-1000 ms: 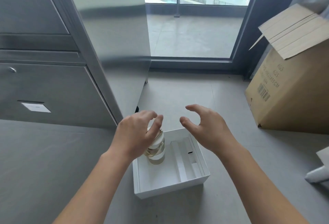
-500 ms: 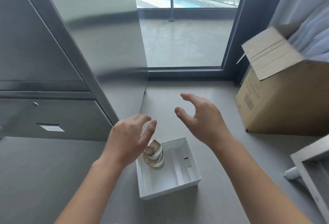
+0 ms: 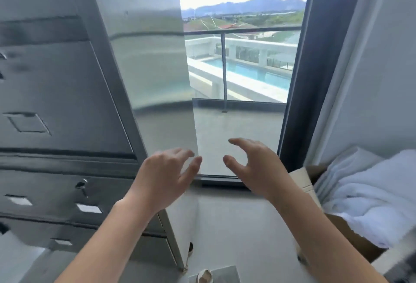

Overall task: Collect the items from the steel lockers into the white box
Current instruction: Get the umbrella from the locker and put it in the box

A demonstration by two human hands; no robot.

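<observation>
Both my hands are raised in front of me and hold nothing. My left hand point(image 3: 165, 175) has loosely curved fingers in front of the steel lockers' point(image 3: 63, 107) right edge. My right hand point(image 3: 254, 165) is spread and loosely curved before the window. The lockers fill the left side, their doors closed, with small white labels. Only the far rim of the white box point(image 3: 227, 272) shows at the bottom edge, with the top of a gold-and-white bottle point(image 3: 205, 276) inside it.
A shiny steel side panel point(image 3: 146, 57) of the lockers stands between me and the glass balcony door point(image 3: 243, 75). An open cardboard box point(image 3: 351, 235) holding white cloth point(image 3: 369, 195) sits at the right, beside a white wall.
The view has tilted up, so the white box and bottle slid to the bottom edge. Both hands rose away from the box and stay empty.
</observation>
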